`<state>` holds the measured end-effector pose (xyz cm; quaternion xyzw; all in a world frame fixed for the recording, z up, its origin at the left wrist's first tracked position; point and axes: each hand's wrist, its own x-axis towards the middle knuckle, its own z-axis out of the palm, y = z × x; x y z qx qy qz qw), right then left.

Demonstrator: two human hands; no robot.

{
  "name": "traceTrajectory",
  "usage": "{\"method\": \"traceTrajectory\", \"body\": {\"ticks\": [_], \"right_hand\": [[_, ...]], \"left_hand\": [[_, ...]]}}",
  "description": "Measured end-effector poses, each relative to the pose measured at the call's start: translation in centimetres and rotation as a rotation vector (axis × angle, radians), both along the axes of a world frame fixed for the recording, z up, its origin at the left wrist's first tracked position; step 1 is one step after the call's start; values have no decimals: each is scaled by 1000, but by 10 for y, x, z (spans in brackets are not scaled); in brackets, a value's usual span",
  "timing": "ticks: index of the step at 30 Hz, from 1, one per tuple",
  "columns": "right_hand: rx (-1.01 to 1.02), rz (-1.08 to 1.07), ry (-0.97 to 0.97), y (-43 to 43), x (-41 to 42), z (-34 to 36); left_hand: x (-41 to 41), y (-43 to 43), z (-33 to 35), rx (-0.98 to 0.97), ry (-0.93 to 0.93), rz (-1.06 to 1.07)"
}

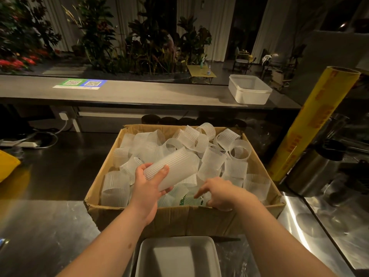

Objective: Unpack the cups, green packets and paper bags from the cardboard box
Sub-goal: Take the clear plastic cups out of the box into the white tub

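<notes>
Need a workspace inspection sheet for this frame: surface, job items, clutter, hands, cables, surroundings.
Surface: shiny steel counter, bearing the open brown cardboard box.
Job's things: loose ribbed translucent plastic cups fill the box; a green printed packet shows near its front wall; paper bags: nothing seen.
Clutter: grey rectangular tray before the box; yellow film roll leaning at right; steel canister.
Grippers: left hand grips a stack of ribbed cups over the box; right hand reaches in by the packet, grip unclear.
Cables: white cable and white power strip at far left.
Surroundings: grey bar top with white plastic tub and QR-code sheet; leafy plants behind.
</notes>
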<state>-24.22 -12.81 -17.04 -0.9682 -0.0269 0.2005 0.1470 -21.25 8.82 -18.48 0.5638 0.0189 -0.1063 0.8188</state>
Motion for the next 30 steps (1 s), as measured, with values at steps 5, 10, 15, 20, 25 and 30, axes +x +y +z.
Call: {"method": "traceTrajectory", "body": {"ticks": [5, 10, 15, 20, 25, 30], "right_hand": [[-96, -22, -15, 6, 3, 6], [217, -96, -75, -18, -2, 13], [724, -316, -232, -42, -14, 21], [1043, -486, -448, -32, -14, 21], [1120, -381, -412, -12, -6, 21], [989, -289, -279, -6, -7, 17]], "left_hand": [[-2, 3, 2, 33, -10, -21], [-1, 2, 1, -31, 16, -4], [2, 3, 1, -110, 45, 32], [-1, 4, 2, -61, 19, -12], [-3, 3, 2, 34, -23, -50], [-2, 2, 0, 50, -29, -44]]}}
